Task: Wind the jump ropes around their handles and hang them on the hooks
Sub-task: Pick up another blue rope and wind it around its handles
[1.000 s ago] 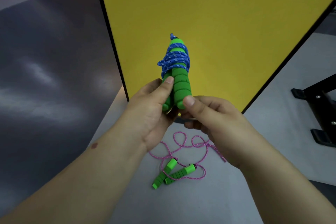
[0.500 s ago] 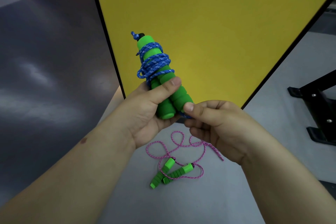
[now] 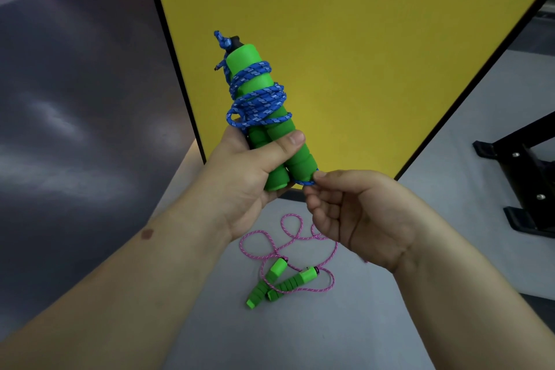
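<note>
My left hand (image 3: pixel 243 177) grips the pair of green handles (image 3: pixel 264 117) low down, thumb curled across their front, the other fingers wrapped behind where I cannot see them. The blue rope (image 3: pixel 258 99) sits coiled around the handles' upper half, held up before the yellow panel (image 3: pixel 360 24). My right hand (image 3: pixel 360 216) pinches the blue rope's loose end at the handles' base between thumb and forefinger, the remaining fingers curled in. Below, the pink jump rope (image 3: pixel 285 267) lies loose on the grey floor (image 3: pixel 300 339).

Left hand (image 3: pixel 240 177) grips with thumb across; right hand (image 3: pixel 357 213) pinches with curled fingers.
</note>
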### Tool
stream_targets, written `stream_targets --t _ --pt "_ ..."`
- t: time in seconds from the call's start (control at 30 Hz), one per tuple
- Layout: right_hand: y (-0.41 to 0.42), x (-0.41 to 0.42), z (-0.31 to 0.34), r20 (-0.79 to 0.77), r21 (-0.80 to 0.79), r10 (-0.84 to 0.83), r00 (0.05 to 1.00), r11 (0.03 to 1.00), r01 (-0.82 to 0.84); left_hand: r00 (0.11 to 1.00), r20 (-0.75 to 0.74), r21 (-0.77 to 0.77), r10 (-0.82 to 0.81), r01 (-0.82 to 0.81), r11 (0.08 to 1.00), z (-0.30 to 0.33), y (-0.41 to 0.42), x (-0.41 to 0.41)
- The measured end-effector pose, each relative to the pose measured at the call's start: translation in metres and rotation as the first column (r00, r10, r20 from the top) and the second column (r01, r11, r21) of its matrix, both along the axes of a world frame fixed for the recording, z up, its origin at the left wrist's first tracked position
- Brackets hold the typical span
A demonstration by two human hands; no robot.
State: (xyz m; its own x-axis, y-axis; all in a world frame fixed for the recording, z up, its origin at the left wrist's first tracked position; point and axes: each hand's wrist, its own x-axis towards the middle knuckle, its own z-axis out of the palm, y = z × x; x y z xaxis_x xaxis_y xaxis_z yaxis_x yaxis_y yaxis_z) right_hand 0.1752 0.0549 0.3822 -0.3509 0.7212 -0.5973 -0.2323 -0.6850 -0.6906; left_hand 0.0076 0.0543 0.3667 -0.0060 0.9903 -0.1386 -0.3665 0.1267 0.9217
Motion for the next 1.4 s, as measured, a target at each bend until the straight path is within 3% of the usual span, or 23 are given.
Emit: stream_targets --t 0.2,0.47,0.67,0.87,1.07,1.2,1.4 --pt "0.002 0.004 0.001 0.110 -0.012 0.028 0.994 1.000 -0.027 0.996 -0.087 0.032 -0.017 0.020 0.999 -0.006 0.000 0.003" --pt "0.005 0.005 -0.002 0.331 0.047 0.077 0.940 0.994 -0.098 0.937 -0.350 0.063 0.002 0.022 0.998 -0.021 0.004 0.005" --pt "0.004 0.007 -0.005 0.224 -0.051 0.090 0.970 0.995 -0.081 0.871 -0.488 0.106 0.059 -0.008 0.994 -0.023 0.002 0.008" --pt "0.002 0.003 -0.008 0.291 0.102 0.026 0.956 0.993 -0.058 0.816 -0.560 0.185 0.143 -0.046 0.982 -0.021 -0.003 0.015" --pt "0.005 0.008 -0.006 0.191 0.001 0.030 0.981 1.000 -0.031 0.823 -0.547 0.230 0.155 -0.030 0.973 -0.022 -0.007 0.020" --pt "0.006 0.011 -0.003 0.058 -0.085 0.029 0.998 0.996 -0.024 0.866 -0.493 0.176 0.087 0.002 0.984 -0.024 -0.006 0.020" --pt "0.009 0.014 -0.005 0.215 0.006 0.060 0.975 0.998 -0.062 0.932 -0.363 0.121 0.018 0.028 0.992 -0.024 -0.005 0.022"
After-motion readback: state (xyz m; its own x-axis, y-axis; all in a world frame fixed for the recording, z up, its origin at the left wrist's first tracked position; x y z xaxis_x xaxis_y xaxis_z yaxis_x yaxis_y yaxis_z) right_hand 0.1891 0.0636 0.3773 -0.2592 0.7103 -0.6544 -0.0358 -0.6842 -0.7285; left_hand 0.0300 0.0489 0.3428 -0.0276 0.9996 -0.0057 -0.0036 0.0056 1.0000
